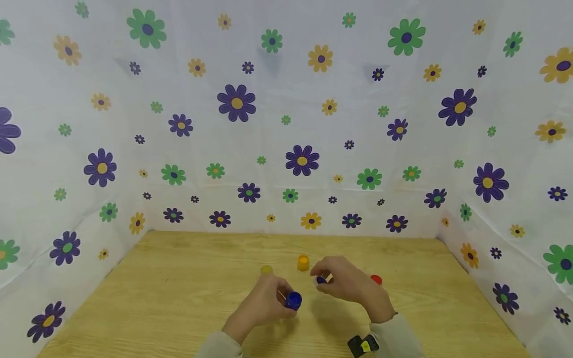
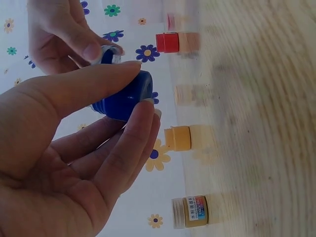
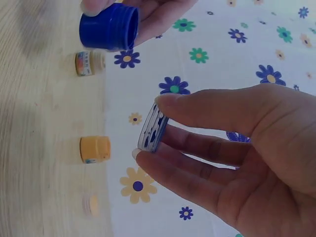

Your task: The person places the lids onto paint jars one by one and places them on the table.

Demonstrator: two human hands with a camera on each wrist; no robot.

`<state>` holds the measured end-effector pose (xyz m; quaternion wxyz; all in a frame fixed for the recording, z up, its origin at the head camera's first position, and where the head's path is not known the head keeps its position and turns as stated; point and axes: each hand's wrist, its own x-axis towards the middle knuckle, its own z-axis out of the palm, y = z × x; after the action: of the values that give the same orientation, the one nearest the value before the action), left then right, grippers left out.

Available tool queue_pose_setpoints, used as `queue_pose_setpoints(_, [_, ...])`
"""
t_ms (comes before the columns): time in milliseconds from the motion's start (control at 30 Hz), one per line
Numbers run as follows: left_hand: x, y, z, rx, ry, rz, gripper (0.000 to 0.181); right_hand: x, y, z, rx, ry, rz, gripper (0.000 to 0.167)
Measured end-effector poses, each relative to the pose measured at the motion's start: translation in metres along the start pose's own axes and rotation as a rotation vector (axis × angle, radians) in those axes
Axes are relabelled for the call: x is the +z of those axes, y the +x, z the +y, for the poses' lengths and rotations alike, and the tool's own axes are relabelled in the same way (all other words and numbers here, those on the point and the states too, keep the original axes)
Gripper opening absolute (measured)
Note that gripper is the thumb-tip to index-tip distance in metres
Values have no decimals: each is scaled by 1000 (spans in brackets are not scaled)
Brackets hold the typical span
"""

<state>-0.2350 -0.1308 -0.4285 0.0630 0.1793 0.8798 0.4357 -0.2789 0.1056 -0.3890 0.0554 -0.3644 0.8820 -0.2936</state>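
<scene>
A blue paint jar (image 1: 293,301) is gripped between the thumb and fingers of my left hand (image 1: 267,302), held tilted above the table. Its mouth is uncovered in the right wrist view, with blue paint (image 3: 132,28) around the rim. Just to the right, my right hand (image 1: 348,281) pinches a clear screw lid (image 3: 153,127) smeared with blue paint on its inside. Jar and lid are apart. Behind the hands stands an orange paint jar (image 1: 303,263) without a lid on it. A capped yellow-ochre jar (image 2: 196,211) stands near my left hand.
A red paint jar (image 1: 376,280) stands uncapped beyond my right wrist, partly hidden. Loose lids lie beside it: one pinkish lid (image 2: 171,21) and one pale orange lid (image 3: 90,204). Flowered white cloth (image 1: 286,99) walls the wooden table (image 1: 179,288) at the back and sides.
</scene>
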Motion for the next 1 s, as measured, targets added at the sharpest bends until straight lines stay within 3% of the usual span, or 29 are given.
queue_pose_setpoints(333, [7, -6, 6, 2, -21, -25, 29, 0, -7, -12, -32, 86, -5, 14])
queue_pose_setpoints(1000, [4, -2, 6, 32, 17, -10, 29, 2, 0, -18, -31, 70, -40, 19])
